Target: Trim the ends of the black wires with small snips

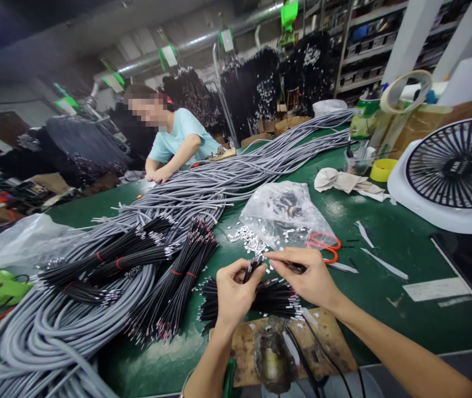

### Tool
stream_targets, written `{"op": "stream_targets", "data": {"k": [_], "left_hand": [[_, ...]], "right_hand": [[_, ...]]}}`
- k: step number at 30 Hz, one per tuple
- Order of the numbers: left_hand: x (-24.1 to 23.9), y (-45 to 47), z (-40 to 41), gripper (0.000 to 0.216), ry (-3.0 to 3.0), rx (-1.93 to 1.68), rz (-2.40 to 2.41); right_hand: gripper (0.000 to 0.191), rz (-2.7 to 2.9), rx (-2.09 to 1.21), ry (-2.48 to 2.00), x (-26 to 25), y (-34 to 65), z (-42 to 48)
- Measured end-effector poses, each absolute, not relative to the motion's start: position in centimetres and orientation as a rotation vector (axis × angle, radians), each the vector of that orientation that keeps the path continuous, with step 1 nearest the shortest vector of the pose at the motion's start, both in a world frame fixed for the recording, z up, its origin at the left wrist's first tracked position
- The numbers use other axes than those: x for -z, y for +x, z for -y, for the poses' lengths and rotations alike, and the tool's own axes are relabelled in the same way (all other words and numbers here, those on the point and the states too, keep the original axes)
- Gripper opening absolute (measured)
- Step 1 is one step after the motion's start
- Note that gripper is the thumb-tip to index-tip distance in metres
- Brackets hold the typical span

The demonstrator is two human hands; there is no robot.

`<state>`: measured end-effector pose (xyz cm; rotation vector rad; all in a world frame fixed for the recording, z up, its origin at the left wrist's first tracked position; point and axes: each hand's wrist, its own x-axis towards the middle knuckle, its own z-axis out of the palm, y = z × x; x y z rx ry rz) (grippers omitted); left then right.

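While one wooden board (337, 345) bearing one metal block (275, 362) lies nearest, two bare hands work at small black leads (253, 270) just beyond it.

Past the board's far edge lies one loose pile (275, 303) of similar black pieces; above it the left hand (234, 293) pinches the leads, too bunched to count, while the right hand (312, 276) has its fingertips beside their ends, gripping or not I cannot tell. Fine fingertip handling seems in hand; the next move likely calls for a firm left pinch. Left of the board, banded bundles (169, 288) show at least four red bands. Farther beyond it: uncountable white chips (252, 239), one pair of scissors (332, 255), one clear bag (289, 215), massed grey cables (202, 185), one co-worker (183, 132).
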<state>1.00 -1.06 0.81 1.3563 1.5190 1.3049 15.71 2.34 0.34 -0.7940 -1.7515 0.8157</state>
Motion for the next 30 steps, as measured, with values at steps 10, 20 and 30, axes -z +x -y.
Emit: {"op": "stream_targets", "data": {"k": [10,20,30], "left_hand": [[-0.5,1.1,1.2,0.03,1.424,-1.315,-1.555],[-1.7,1.4,1.3,0.025,1.324,-1.229,-1.392],[-1.3,1.1,1.2,0.025,1.178,-1.296,-1.421]], "right_hand": [[0.011,1.756,-0.784,-0.882,0.1,15.3,-2.4],[0.016,1.716,-0.74,-0.841,0.0,15.5,-2.4],[0.022,1.793,-0.708,-0.749,0.2,15.7,-2.6]]}}
